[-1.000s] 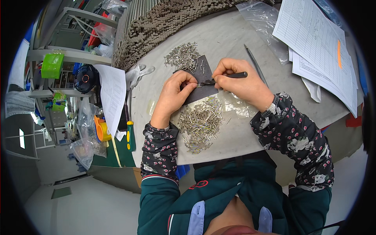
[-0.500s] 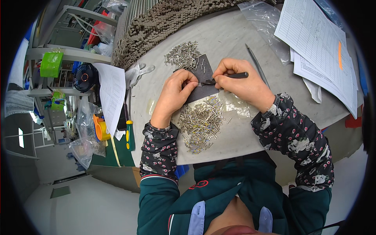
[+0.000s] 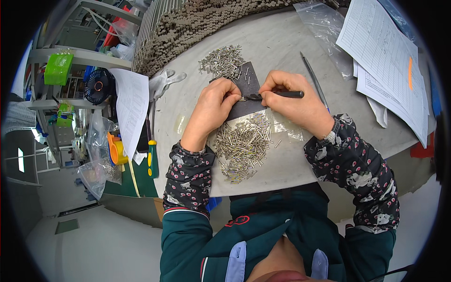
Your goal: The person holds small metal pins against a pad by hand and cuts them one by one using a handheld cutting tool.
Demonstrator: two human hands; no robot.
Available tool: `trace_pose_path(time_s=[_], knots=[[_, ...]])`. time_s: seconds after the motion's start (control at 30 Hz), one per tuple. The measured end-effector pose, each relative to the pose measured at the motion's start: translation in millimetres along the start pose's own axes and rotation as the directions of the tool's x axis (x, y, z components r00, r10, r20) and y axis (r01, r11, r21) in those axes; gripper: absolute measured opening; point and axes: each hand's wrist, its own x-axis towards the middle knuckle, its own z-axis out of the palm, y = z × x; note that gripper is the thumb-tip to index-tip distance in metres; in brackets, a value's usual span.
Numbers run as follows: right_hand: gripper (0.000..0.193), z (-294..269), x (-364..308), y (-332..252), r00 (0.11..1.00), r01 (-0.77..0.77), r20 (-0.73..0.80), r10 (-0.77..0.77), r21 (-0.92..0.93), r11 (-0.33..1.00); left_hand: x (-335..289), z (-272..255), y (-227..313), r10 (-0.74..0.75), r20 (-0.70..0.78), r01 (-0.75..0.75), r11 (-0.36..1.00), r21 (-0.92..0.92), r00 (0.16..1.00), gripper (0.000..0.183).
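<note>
My left hand [image 3: 213, 108] is closed in a pinch over a dark flat pad [image 3: 252, 79]. A small metal pin [image 3: 243, 99] shows at its fingertips. My right hand [image 3: 293, 101] grips a slim tool with a black handle [image 3: 290, 94]. The tool's dark tip points left and meets or nearly meets the pin; its exact kind I cannot make out. Beyond the pad lies a pile of small silvery pins [image 3: 220, 61], and a few loose ones rest on the pad. A larger pile of metal pins [image 3: 242, 143] spreads on the near side.
A thin pointed rod [image 3: 314, 77] lies right of my right hand, beside a clear plastic bag [image 3: 324, 35] and printed sheets [image 3: 376, 56]. Bundled metal rods [image 3: 188, 35] line the far edge. At left are a white glove [image 3: 167, 81], a screwdriver [image 3: 152, 160] and a small fan [image 3: 98, 86].
The view has shifted slightly. Both hands keep their hold over the pad, and the tool's tip stays by the pin at my left fingertips.
</note>
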Motion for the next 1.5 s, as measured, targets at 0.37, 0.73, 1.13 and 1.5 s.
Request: trace_pose_path(time_s=[0.37,0.73,1.13,1.5], knots=[[0.012,-15,-9,3,1.0,0.023,-0.011,-0.023,0.014,1.0,0,10,11,-0.035,-0.019,0.034,0.999,-0.02,0.999,0.005],[0.011,-8,-5,2,0.996,-0.061,-0.066,0.065,0.063,0.996,-2,5,8,-0.044,0.006,0.044,0.999,-0.017,0.999,0.006],[0.011,-7,-2,3,0.998,-0.06,-0.012,0.059,-0.007,0.998,-2,2,5,-0.03,0.014,0.031,0.999,-0.017,0.999,0.005],[0.01,0,-1,2,0.998,-0.045,-0.03,0.046,0.038,0.998,-2,0,-2,-0.007,0.006,0.007,1.0,-0.003,1.0,0.005]])
